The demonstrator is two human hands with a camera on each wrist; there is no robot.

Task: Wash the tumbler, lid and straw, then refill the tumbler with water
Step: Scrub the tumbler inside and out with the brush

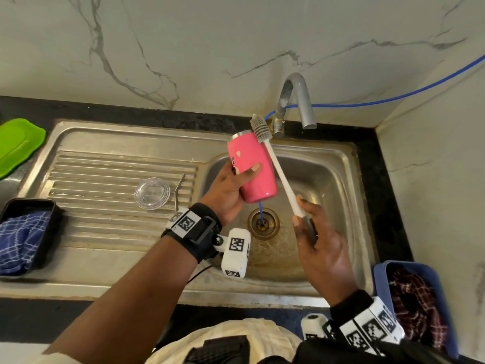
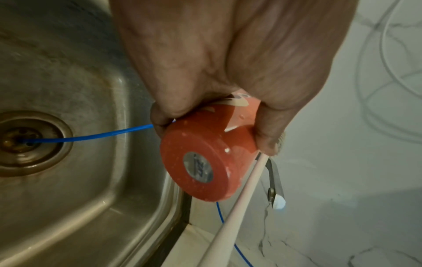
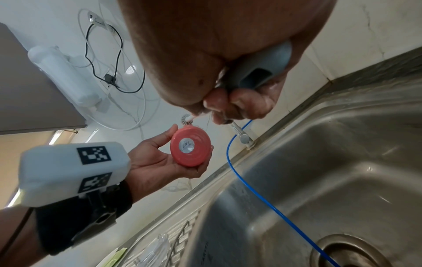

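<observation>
Tumbler (image 1: 252, 166) in left grip (image 1: 231, 190), brush (image 1: 273, 158) in right grip (image 1: 317, 245).

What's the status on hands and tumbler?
Left hand grips pink tumbler over sink. Right hand holds bottle brush, head outside rim. Nothing blocking.

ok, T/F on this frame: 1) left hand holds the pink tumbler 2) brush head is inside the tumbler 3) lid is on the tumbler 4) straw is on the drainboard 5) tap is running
1. The left hand holds the pink tumbler. True.
2. The brush head is inside the tumbler. False: the bottle brush, held by the right hand, has its head outside, by the rim.
3. The lid is on the tumbler. False: the clear lid lies on the drainboard.
4. The metal straw lies on the drainboard beside the lid. True.
5. The tap is running. False: no stream shows under the spout.
</observation>
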